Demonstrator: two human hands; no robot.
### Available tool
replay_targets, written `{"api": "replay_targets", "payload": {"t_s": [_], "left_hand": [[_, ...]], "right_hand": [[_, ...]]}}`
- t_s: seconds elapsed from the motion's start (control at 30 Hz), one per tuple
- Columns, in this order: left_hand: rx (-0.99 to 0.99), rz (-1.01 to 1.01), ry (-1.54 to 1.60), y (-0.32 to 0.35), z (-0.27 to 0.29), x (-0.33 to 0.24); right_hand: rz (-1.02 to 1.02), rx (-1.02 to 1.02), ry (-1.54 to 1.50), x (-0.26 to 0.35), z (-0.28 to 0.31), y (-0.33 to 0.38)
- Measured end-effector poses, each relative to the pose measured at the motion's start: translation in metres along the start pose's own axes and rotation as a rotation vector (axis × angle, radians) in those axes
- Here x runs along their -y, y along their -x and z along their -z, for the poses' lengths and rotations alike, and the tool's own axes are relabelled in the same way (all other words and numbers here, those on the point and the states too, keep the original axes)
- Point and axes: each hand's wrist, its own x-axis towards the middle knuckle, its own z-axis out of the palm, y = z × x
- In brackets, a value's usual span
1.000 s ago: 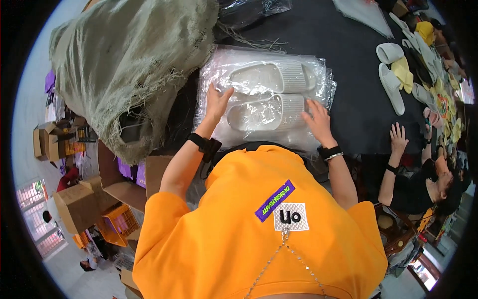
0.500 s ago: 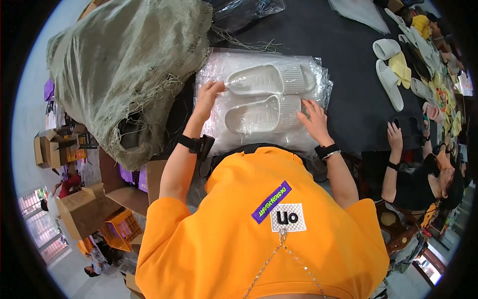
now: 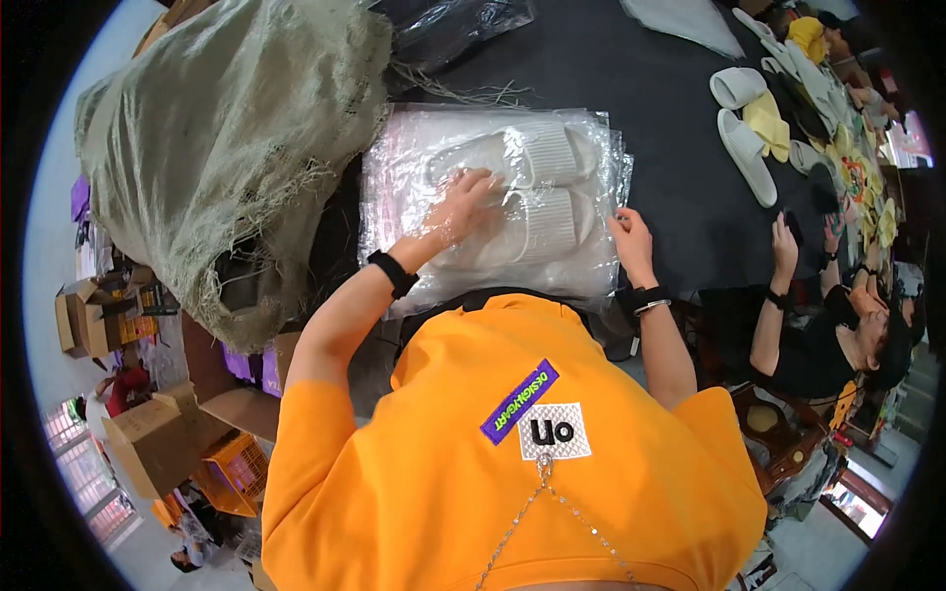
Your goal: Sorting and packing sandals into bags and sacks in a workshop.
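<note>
Already we have two white slippers (image 3: pixel 552 222) side by side under clear plastic (image 3: pixel 389 148) on the dark worktop (image 3: pixel 675 241) — that much looks done. Our left hand (image 3: pixel 461 207) lies over them, fingers bent; our right hand (image 3: pixel 632 239) curls at the plastic's right edge. We cannot tell whether either grips. Farther right, other white slippers (image 3: pixel 751 167) lie loose — still unwrapped.

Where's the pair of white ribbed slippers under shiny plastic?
In the head view, the pair of white ribbed slippers lies at upper centre, right of the greenish-grey woven sack, with the left hand by its heels.
</note>
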Motion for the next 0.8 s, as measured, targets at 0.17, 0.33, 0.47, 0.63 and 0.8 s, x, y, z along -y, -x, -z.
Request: {"api": "replay_targets", "payload": {"t_s": [0.17, 0.33, 0.47, 0.63, 0.8], "left_hand": [[-0.066, -0.073, -0.389, -0.026, -0.050, 0.010], [0.013, 0.004, -0.396, -0.026, -0.058, 0.014], [-0.116, 0.032, -0.211, 0.001, -0.029, 0.021], [-0.188, 0.118, -0.375, 0.029, -0.010, 0.018], [-0.153, 0.065, -0.265, 0.021, -0.014, 0.008]], "right_hand": [[0.008, 0.023, -0.035, -0.008, -0.001, 0.006], [0.016, -0.025, -0.026, -0.015, 0.005, 0.012], [-0.006, -0.065, -0.232, -0.017, 0.005, 0.023], [-0.023, -0.052, -0.211, -0.014, 0.000, 0.028], [0.043, 0.068, -0.275, -0.011, -0.009, 0.030]]}}
